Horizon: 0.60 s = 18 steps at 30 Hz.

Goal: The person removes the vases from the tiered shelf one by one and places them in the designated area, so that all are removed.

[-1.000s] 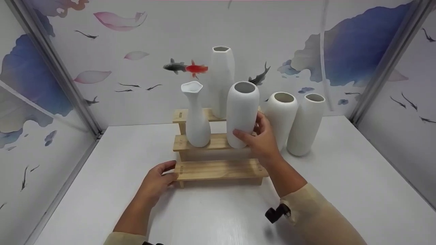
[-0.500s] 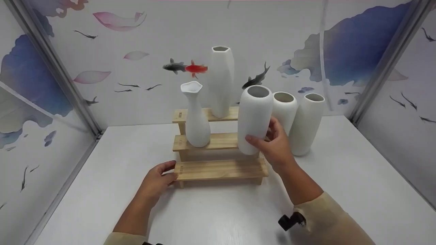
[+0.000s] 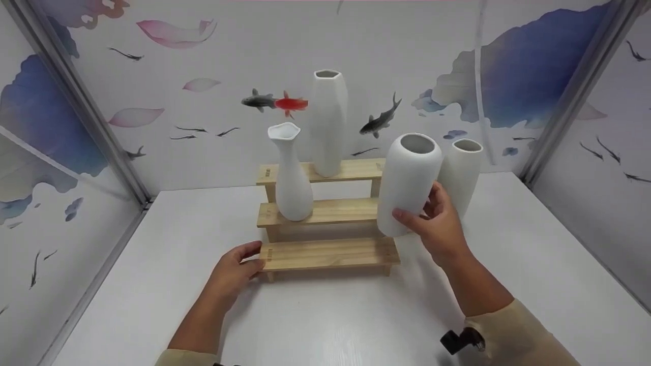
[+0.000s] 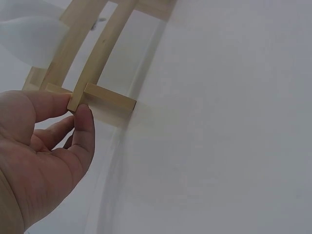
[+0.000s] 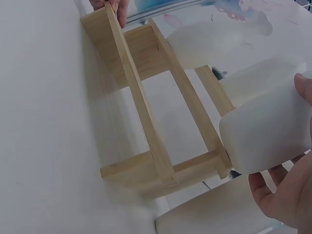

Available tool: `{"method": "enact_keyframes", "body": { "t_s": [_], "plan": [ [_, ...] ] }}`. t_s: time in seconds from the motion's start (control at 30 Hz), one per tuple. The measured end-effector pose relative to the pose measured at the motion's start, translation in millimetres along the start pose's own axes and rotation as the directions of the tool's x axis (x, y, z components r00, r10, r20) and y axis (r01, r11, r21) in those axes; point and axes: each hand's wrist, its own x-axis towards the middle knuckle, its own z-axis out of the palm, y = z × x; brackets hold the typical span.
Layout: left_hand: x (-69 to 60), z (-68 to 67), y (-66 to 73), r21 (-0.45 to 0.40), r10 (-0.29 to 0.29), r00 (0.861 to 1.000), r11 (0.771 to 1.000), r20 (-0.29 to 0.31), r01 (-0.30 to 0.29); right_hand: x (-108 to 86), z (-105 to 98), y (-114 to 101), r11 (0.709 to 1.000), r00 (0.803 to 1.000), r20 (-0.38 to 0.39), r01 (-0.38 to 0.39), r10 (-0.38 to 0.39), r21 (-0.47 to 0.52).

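My right hand point(image 3: 440, 229) holds a white, wide-mouthed cylindrical vase point(image 3: 409, 188), thumb on its near side and fingers round its right. The vase leans slightly, its base at the right end of the middle shelf in the head view. In the right wrist view the vase point(image 5: 268, 131) appears beside the stand's end. At the left, my left hand point(image 3: 236, 267) pinches the end of the lowest shelf of a three-step wooden stand point(image 3: 325, 254); thumb and fingertips grip the board's corner in the left wrist view. A fluted-rim vase point(image 3: 295, 188) stands on the middle shelf.
A tall faceted white vase point(image 3: 328, 124) stands on the top shelf. Right of the held vase, a slim white vase point(image 3: 463, 173) stands on the white table point(image 3: 325, 325). Another wide vase there is hidden from the head view. Printed panels point(image 3: 229, 56) enclose the table.
My right hand has carried the cylindrical vase rightward and a little lower, from over the middle shelf to its right end, covering the wide vase behind. My left hand keeps its place.
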Motion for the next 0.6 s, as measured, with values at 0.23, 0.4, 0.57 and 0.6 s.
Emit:
{"method": "enact_keyframes", "body": {
  "t_s": [0.23,0.4,0.57,0.6],
  "plan": [
    [-2.0,0.6,0.1,0.012,0.004,1.000,1.000,-0.004,-0.004,-8.4,-20,-1,0.997,0.998,-0.016,-0.056,0.055,-0.045],
    [-0.6,1.1,0.1,0.010,-0.007,1.000,1.000,-0.008,0.007,-10.5,-35,2,0.994,0.996,-0.039,-0.086,0.084,-0.071],
    [-1.3,0.9,0.6,0.004,0.003,1.000,1.000,-0.003,-0.003,-11.8,-47,8,0.987,0.992,-0.070,-0.114,0.106,-0.111],
    [-1.5,1.0,0.7,0.002,0.006,1.000,1.000,-0.002,-0.006,-12.2,-49,9,0.986,0.991,-0.075,-0.117,0.109,-0.117]
  ]
}}
